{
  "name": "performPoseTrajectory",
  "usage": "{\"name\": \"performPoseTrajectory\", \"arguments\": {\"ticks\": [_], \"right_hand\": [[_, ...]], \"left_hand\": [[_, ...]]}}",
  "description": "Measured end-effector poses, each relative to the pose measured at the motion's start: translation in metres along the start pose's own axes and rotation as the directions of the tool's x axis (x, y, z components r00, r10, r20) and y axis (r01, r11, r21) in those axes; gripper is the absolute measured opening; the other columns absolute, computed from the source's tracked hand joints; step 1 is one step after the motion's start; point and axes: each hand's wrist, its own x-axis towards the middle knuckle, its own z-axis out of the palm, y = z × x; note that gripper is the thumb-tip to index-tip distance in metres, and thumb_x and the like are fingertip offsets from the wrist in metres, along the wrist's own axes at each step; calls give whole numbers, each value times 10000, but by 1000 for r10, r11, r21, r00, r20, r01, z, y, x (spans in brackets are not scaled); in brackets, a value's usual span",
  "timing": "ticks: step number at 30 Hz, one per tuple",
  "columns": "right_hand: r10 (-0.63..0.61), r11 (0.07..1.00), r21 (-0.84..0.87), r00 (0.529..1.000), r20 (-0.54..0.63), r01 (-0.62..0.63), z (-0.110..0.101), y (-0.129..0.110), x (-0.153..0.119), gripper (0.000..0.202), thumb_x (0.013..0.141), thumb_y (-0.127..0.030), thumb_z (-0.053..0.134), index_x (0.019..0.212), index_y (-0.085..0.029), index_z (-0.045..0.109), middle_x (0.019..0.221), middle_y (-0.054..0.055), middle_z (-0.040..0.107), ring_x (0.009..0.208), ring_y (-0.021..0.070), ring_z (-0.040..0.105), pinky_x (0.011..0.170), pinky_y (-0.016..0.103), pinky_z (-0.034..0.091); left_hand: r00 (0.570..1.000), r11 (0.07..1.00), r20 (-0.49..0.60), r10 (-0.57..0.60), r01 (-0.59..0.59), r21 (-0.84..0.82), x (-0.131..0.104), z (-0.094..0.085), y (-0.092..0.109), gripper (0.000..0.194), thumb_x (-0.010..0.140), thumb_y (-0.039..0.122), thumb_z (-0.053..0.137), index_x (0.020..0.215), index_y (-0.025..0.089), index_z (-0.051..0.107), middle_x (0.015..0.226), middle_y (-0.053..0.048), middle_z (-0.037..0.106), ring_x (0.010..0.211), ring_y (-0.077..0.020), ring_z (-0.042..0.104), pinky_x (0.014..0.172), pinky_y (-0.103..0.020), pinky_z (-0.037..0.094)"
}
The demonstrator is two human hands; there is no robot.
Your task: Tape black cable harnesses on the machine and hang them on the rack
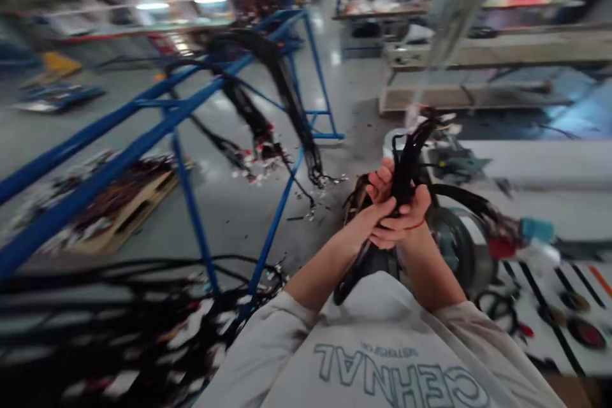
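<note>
A thick bundle of black wire harness (409, 156) is held in front of my body, its loose upper ends fanning out. My left hand (381, 191) is closed around its left side. My right hand (404, 220) wraps it from the right and below, touching the left hand. One black branch (466, 199) bends away to the right and ends in blurred red, blue and clear connectors (507, 242). Lower down, a black length hangs beside my shirt. The part inside my fingers is hidden.
On the left, a blue metal rack (191, 108) carries hanging black harnesses (282, 76). More harnesses (119, 331) lie blurred at lower left, behind them a wooden pallet (138, 210). At right, a white worktable (540, 344) bears tape rolls (587, 333). Shelves (478, 51) stand behind.
</note>
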Motion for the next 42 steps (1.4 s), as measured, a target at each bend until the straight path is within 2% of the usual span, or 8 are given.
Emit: {"name": "performPoseTrajectory", "arguments": {"ticks": [5, 8, 13, 17, 25, 33, 38, 42], "right_hand": [[-467, 772, 450, 881, -79, 450, -66, -34, -78, 584, 609, -766, 691, 850, -273, 493, 471, -129, 259, 367, 67, 311, 420, 190, 337], [-343, 861, 264, 881, -327, 434, -87, -69, -131, 389, 773, -581, 686, 847, -265, 471, 464, -146, 185, 326, 47, 194, 397, 176, 300], [-247, 941, -71, 528, -812, 331, -105, -80, -161, 302, 794, -406, 702, 847, -244, 452, 485, -146, 223, 337, 37, 173, 426, 193, 326], [-264, 934, -129, 398, -878, 334, -104, -68, -172, 326, 732, -397, 718, 854, -241, 458, 534, -118, 310, 392, 58, 291, 515, 238, 410], [-302, 922, -180, 345, -889, 342, -39, -74, -182, 245, 799, -461, 590, 848, -248, 479, 518, -127, 128, 341, 60, 126, 407, 244, 301], [-404, 870, -437, -177, -897, 228, -76, -39, -182, 405, 712, -499, 717, 884, -229, 469, 521, -113, 313, 391, 60, 317, 375, 208, 246], [-296, 881, -416, -421, -857, 226, -64, -30, -186, 482, 689, -564, 706, 913, -237, 431, 527, -116, 353, 391, 61, 345, 378, 208, 291], [-311, 812, -457, -394, -865, 363, -43, -41, -197, 466, 692, -557, 717, 909, -235, 459, 517, -112, 373, 406, 73, 370, 402, 215, 348]], "left_hand": [[753, 873, 501, -426, 488, 9, 38, 22, -60, 502, 757, 701, 617, 831, 213, 526, 522, 101, 170, 376, -36, 4, 301, -204, -30], [654, 840, 582, -483, 535, 96, 48, 47, -91, 527, 752, 720, 603, 824, 213, 479, 547, 108, 166, 386, -31, 8, 322, -190, -6], [938, 836, 271, -215, 34, 547, 75, 75, -103, 380, 827, 537, 625, 787, 206, 444, 588, 64, 362, 471, -79, 307, 434, -191, 237], [940, 633, 330, -92, -201, 747, 89, 66, -83, 264, 840, 409, 637, 769, 196, 498, 631, 24, 461, 587, -119, 421, 549, -229, 318], [205, 667, 720, -663, 599, 444, 87, 48, -81, 513, 755, 659, 637, 902, 182, 515, 537, 118, 250, 354, -33, 131, 342, -180, 140], [752, 610, 521, -405, -202, 766, 89, 58, -92, 240, 773, 341, 708, 794, 203, 514, 578, 24, 480, 538, -153, 507, 539, -228, 380], [743, 486, 599, -299, -422, 765, 94, 54, -84, 196, 762, 313, 693, 919, 211, 634, 834, -79, 679, 835, -258, 649, 740, -290, 480], [661, 558, 614, -431, -340, 757, 92, 36, -94, 359, 846, 513, 561, 949, 177, 633, 733, -37, 654, 641, -185, 592, 636, -275, 477]]}}
